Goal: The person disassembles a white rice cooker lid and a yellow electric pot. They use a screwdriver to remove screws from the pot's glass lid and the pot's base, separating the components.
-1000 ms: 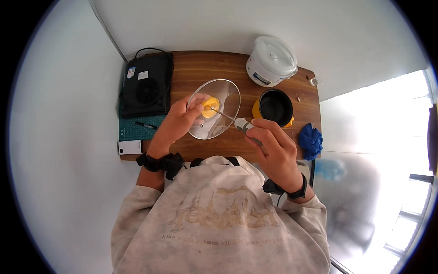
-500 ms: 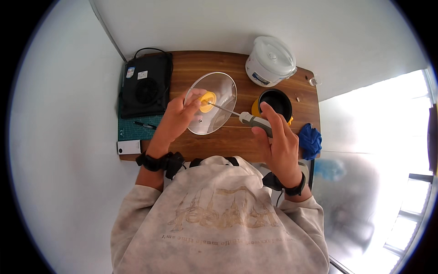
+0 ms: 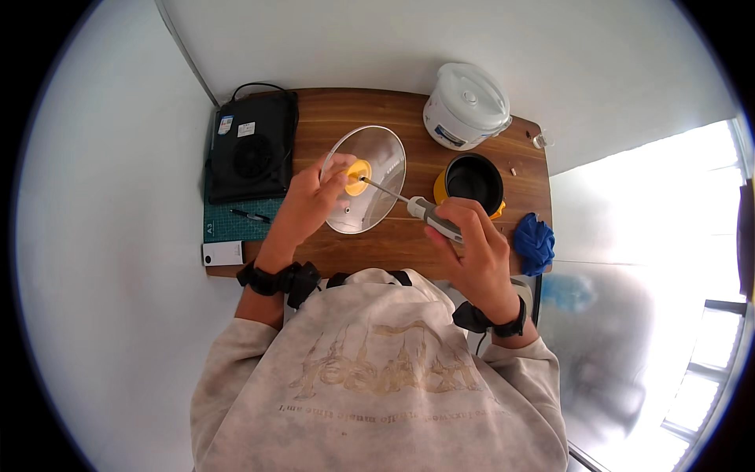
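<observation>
My left hand (image 3: 313, 200) grips a round clear glass lid (image 3: 384, 185) by its yellow knob (image 3: 359, 175), and the lid is tilted up on edge above the table. In my right hand (image 3: 478, 256) is a screwdriver (image 3: 431, 217) with a grey and white handle. Its shaft slants up to the left, and its tip meets the middle of the knob. My right thumb and fingers close around the back end of the handle. My left fingertips are partly hidden behind the glass.
A small yellow pot with black inside (image 3: 474, 179) stands right of the lid, near a white lidded bucket (image 3: 467, 106). A blue cloth (image 3: 535, 242) lies at the right edge. At left are a black induction cooker (image 3: 250, 149), a green cutting mat (image 3: 224, 224), a pen (image 3: 250, 215) and a white box (image 3: 222, 253).
My right fingers, loosely spread before, have curled down around the screwdriver handle. The handle has shifted slightly left. My left hand and the lid have hardly moved.
</observation>
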Available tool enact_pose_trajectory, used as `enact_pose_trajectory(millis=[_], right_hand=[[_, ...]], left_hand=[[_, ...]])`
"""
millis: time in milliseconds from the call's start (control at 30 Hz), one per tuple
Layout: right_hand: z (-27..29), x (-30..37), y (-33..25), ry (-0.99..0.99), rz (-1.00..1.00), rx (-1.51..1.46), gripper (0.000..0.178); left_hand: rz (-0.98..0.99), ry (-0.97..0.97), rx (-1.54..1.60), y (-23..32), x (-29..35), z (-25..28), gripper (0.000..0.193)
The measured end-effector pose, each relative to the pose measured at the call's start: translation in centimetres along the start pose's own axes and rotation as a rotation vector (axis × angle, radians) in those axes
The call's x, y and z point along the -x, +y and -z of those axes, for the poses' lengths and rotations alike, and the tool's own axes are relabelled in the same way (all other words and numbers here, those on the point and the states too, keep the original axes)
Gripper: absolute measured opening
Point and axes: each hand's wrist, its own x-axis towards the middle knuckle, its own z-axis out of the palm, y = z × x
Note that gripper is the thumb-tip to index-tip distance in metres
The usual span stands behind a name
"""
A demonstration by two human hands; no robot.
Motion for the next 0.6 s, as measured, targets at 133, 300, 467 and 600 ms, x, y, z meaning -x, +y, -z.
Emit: enact_pose_trajectory(millis=[133, 300, 467, 600], right_hand=[[0.5, 0.2, 0.7, -0.070, 0.025, 0.006, 0.026], [1.1, 0.2, 0.4, -0.171, 0.012, 0.024, 0.026], [1.1, -0.5, -0.7, -0.083, -0.012, 0.187, 0.029], [1.0, 0.3, 0.0, -0.166, -0.090, 0.364, 0.029]], left_hand=[[-0.017, 0.024, 0.029, 0.4, -0.1, 0.3, 0.032], [-0.031, -0.013, 0.025, 0.7, -0.3, 0.3, 0.032], [-0.007, -0.004, 0.026, 0.4, -0.1, -0.3, 0.032], [-0.044, -0.009, 0.034, 0.6, 0.0, -0.2, 0.031]])
